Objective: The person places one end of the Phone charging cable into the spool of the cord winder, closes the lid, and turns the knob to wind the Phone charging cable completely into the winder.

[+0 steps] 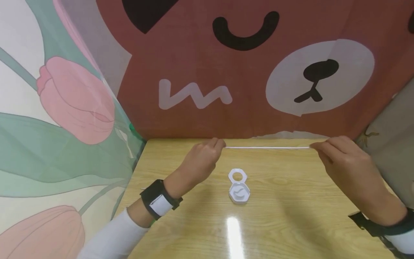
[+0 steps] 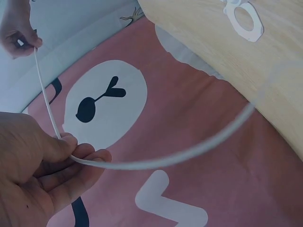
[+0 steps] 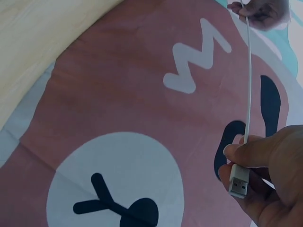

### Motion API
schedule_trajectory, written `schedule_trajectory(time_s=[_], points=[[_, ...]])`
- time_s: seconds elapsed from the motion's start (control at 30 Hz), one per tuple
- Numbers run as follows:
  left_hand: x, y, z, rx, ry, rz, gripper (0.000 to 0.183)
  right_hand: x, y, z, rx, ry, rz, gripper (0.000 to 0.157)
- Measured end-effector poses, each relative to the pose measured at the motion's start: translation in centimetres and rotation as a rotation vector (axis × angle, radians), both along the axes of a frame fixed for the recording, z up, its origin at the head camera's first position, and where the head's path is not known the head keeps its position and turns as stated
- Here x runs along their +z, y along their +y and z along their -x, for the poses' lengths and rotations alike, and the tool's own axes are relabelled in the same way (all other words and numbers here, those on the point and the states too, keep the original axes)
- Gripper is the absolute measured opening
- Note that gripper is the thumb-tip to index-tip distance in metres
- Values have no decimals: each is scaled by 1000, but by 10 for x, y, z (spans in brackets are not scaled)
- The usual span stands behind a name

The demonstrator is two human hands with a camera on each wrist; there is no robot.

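Observation:
A white USB cable [image 1: 267,147] is stretched nearly straight between both hands, above the far part of the table. My left hand [image 1: 202,158] pinches it between thumb and fingers; past that grip, in the left wrist view, a loose length of the cable [image 2: 156,164] curves away toward the table. My right hand [image 1: 350,169] pinches the other end. In the right wrist view its USB plug [image 3: 239,181] sticks out below the thumb. Between and nearer than the hands, a small white hexagonal case [image 1: 239,194] stands on the table with its ring-shaped lid [image 1: 237,176] flipped back.
The wood-grain table [image 1: 275,223] meets a reddish cloth with a bear face [image 1: 245,118] at its far edge. A tulip-patterned cloth [image 1: 77,100] hangs at the left, and a grey cloth [image 1: 394,144] at the right. Light glares on the near tabletop.

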State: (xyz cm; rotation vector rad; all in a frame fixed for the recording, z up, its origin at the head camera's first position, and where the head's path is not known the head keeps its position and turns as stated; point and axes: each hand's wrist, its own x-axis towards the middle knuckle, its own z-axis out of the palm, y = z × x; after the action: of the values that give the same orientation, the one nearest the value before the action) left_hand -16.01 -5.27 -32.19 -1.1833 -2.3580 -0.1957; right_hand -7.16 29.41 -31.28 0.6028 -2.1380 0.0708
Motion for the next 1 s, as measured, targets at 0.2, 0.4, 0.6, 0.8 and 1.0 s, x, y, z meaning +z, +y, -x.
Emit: schedule_trajectory(time_s=[0.2,0.4,0.6,0.8,1.0], points=[[-1,0,1,-11,-1,-12,34,1,15,-1,-16,23,83,45],[0,-1,1,-13,43,-14,32,10,32,-2,-96,47,126,18],[2,-1,1,-14,52,-26,29,14,53,4,-148,74,137,43],[1,-5,2,-7,39,-33,31,12,79,13,-82,104,239,60],[-4,-13,3,9,23,-63,32,3,97,15,-85,63,421,53]])
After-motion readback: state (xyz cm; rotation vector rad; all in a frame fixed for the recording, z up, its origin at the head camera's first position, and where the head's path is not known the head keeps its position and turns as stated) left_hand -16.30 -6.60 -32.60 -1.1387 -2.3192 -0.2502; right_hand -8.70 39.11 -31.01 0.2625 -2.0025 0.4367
